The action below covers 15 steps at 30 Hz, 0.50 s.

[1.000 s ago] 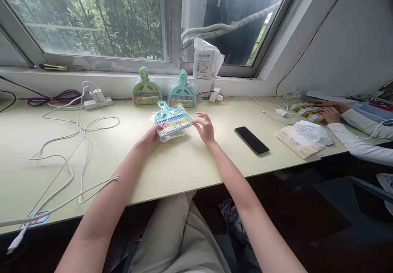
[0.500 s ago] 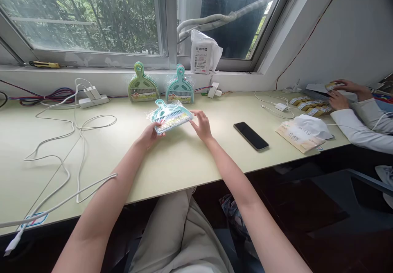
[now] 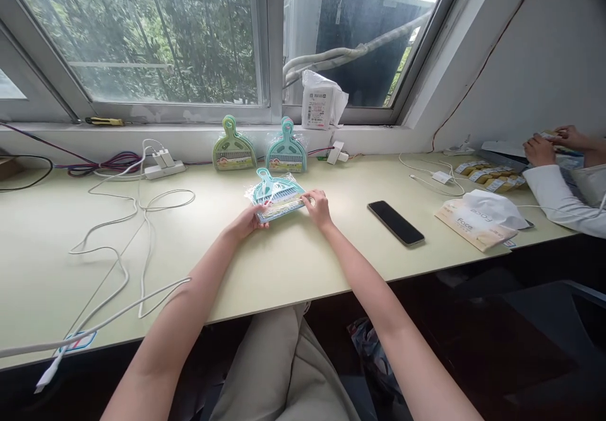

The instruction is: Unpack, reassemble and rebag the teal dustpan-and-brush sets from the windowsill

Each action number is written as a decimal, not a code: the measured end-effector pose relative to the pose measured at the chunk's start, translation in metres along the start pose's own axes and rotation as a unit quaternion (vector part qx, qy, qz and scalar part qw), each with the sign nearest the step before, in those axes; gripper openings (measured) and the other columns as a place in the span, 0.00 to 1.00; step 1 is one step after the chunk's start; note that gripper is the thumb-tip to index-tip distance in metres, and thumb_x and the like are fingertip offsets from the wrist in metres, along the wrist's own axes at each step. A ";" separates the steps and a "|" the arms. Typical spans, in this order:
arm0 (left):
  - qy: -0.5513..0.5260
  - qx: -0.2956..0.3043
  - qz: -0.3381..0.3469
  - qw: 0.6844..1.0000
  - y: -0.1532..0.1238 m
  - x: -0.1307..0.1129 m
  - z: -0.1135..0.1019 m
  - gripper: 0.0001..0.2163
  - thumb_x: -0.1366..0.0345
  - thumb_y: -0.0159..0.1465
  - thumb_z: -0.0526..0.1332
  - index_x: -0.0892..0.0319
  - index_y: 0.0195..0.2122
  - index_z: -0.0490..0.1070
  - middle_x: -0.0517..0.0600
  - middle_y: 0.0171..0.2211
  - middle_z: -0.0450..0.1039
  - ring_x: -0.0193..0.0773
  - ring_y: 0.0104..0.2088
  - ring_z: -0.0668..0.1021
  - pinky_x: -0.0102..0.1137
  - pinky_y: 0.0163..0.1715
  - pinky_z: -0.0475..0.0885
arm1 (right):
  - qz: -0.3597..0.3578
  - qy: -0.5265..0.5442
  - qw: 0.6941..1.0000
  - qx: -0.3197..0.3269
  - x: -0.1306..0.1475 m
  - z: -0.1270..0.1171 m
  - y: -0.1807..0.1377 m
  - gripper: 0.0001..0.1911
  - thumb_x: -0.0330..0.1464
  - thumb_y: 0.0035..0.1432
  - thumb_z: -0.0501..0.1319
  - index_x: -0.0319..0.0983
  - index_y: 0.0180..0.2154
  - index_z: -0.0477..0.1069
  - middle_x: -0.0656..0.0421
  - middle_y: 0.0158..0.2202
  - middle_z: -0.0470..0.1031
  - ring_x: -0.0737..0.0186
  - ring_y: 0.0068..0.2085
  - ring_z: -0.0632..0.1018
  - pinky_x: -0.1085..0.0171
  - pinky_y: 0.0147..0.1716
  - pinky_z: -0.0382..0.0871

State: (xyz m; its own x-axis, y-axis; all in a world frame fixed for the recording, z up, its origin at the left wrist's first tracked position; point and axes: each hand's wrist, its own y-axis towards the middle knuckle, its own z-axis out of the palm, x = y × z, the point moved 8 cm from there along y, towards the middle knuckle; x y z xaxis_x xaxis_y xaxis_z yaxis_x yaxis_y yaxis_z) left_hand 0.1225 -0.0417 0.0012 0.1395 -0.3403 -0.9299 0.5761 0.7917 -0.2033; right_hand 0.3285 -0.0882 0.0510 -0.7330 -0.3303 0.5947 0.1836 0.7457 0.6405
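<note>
A turquoise mini dustpan and brush set (image 3: 279,195), wrapped in clear plastic with a printed label, is tilted just above the table. My left hand (image 3: 249,220) grips its lower left corner, thumb on top. At the right edge, my right hand (image 3: 318,207) pinches the wrapper between thumb and fingers. Behind it, a green dustpan set (image 3: 233,149) and another turquoise dustpan set (image 3: 286,151) lean upright against the wall below the window, both in clear wrapping.
White cables (image 3: 127,238) sprawl over the left of the table, near a power strip (image 3: 164,168). To the right lie a black phone (image 3: 396,222) and a tissue pack (image 3: 478,220). Another person's hands (image 3: 542,148) work beside yellow packets (image 3: 492,175). A white box (image 3: 318,106) stands on the sill.
The view has shifted, so everything appears lower and to the right. My right fingers have closed onto the right edge of the package. The other person's hands have come closer together.
</note>
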 end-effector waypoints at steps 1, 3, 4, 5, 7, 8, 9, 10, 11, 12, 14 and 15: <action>0.005 0.006 0.003 1.000 0.001 0.001 0.002 0.16 0.70 0.58 0.59 0.65 0.48 0.63 0.51 0.30 0.75 0.31 0.18 0.75 0.24 0.16 0.73 | 0.003 0.001 1.000 -0.005 -0.001 0.000 0.000 0.09 0.31 0.61 0.56 0.40 0.32 0.74 0.55 0.35 0.73 0.55 0.41 0.69 0.58 0.45 0.64; 0.006 0.010 0.008 1.000 0.001 0.002 0.006 0.17 0.69 0.59 0.59 0.64 0.49 0.62 0.50 0.30 0.75 0.31 0.18 0.75 0.25 0.15 0.72 | 0.007 0.011 1.000 -0.021 -0.004 -0.002 0.000 0.08 0.32 0.60 0.56 0.40 0.33 0.74 0.54 0.37 0.71 0.55 0.43 0.70 0.57 0.46 0.65; 0.005 0.010 0.011 1.000 0.001 0.003 0.008 0.17 0.69 0.59 0.60 0.64 0.50 0.61 0.50 0.30 0.75 0.31 0.17 0.75 0.25 0.15 0.72 | 0.008 0.021 0.999 -0.029 -0.005 -0.003 0.000 0.08 0.33 0.59 0.57 0.40 0.33 0.74 0.53 0.39 0.71 0.55 0.43 0.70 0.57 0.47 0.66; 0.003 0.009 0.014 1.000 0.001 0.002 0.009 0.18 0.69 0.59 0.60 0.63 0.50 0.61 0.50 0.30 0.75 0.31 0.17 0.74 0.25 0.15 0.72 | 0.008 0.033 0.999 -0.035 -0.006 -0.004 0.000 0.08 0.33 0.59 0.57 0.40 0.33 0.74 0.53 0.40 0.70 0.55 0.44 0.71 0.57 0.47 0.66; 0.006 0.010 0.016 1.000 0.001 0.003 0.011 0.19 0.69 0.59 0.60 0.63 0.51 0.60 0.49 0.30 0.75 0.31 0.16 0.74 0.25 0.15 0.72 | 0.004 0.059 0.997 -0.039 -0.005 -0.004 0.000 0.08 0.33 0.59 0.57 0.39 0.33 0.74 0.52 0.44 0.69 0.56 0.45 0.72 0.57 0.48 0.67; 0.010 0.014 0.015 1.000 0.001 0.003 0.011 0.20 0.68 0.59 0.60 0.63 0.52 0.60 0.49 0.30 0.75 0.31 0.16 0.74 0.25 0.15 0.72 | 0.002 0.070 0.997 -0.039 -0.005 -0.004 0.000 0.09 0.33 0.59 0.56 0.39 0.33 0.75 0.52 0.45 0.70 0.56 0.46 0.73 0.57 0.48 0.67; 0.014 0.018 0.016 1.000 0.000 0.003 0.012 0.21 0.67 0.60 0.60 0.63 0.53 0.59 0.49 0.30 0.75 0.31 0.16 0.75 0.24 0.15 0.72 | 0.003 0.079 0.996 -0.039 -0.005 -0.003 0.000 0.09 0.33 0.59 0.56 0.39 0.33 0.75 0.52 0.45 0.70 0.56 0.47 0.73 0.56 0.49 0.67; 0.017 0.020 0.018 0.999 0.000 0.003 0.012 0.21 0.67 0.60 0.61 0.62 0.54 0.58 0.49 0.30 0.75 0.31 0.17 0.75 0.24 0.14 0.71 | 0.008 0.086 0.995 -0.042 -0.006 -0.003 0.000 0.09 0.33 0.59 0.56 0.39 0.33 0.75 0.51 0.45 0.71 0.56 0.47 0.74 0.56 0.49 0.68; 0.023 0.023 0.020 0.999 0.000 0.003 0.011 0.22 0.66 0.60 0.61 0.62 0.54 0.58 0.49 0.29 0.75 0.31 0.17 0.75 0.23 0.14 0.71 | 0.017 0.092 0.995 -0.045 -0.007 -0.002 0.000 0.09 0.34 0.59 0.57 0.39 0.33 0.76 0.51 0.45 0.72 0.55 0.47 0.74 0.56 0.49 0.68; 0.032 0.025 0.021 0.999 0.000 0.003 0.011 0.22 0.66 0.60 0.61 0.62 0.54 0.58 0.48 0.28 0.74 0.31 0.17 0.75 0.23 0.14 0.71 | 0.029 0.100 0.993 -0.048 -0.010 -0.002 0.000 0.10 0.34 0.58 0.57 0.39 0.33 0.76 0.51 0.44 0.72 0.55 0.46 0.74 0.56 0.48 0.69; 0.049 0.027 0.021 0.998 -0.001 0.004 0.011 0.23 0.65 0.59 0.63 0.61 0.54 0.58 0.47 0.27 0.74 0.31 0.16 0.75 0.24 0.15 0.71 | 0.057 0.118 0.990 -0.051 -0.015 0.000 -0.001 0.10 0.34 0.57 0.58 0.39 0.32 0.77 0.51 0.44 0.73 0.56 0.45 0.75 0.56 0.46 0.71; 0.053 0.030 0.022 0.998 -0.001 0.004 0.011 0.23 0.65 0.58 0.63 0.61 0.53 0.57 0.47 0.28 0.74 0.31 0.16 0.75 0.24 0.15 0.71 | 0.068 0.126 0.988 -0.051 -0.018 0.001 -0.001 0.10 0.34 0.56 0.59 0.39 0.31 0.78 0.51 0.44 0.73 0.56 0.44 0.75 0.57 0.45 0.72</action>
State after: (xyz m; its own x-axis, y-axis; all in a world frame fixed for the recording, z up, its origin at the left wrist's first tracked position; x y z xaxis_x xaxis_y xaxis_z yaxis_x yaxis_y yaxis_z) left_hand 0.1313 -0.0498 0.0007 0.0813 -0.2484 -0.9652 0.6188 0.7718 -0.1465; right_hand 0.3407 -0.0829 0.0392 -0.5127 -0.3747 0.7725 0.3442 0.7346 0.5847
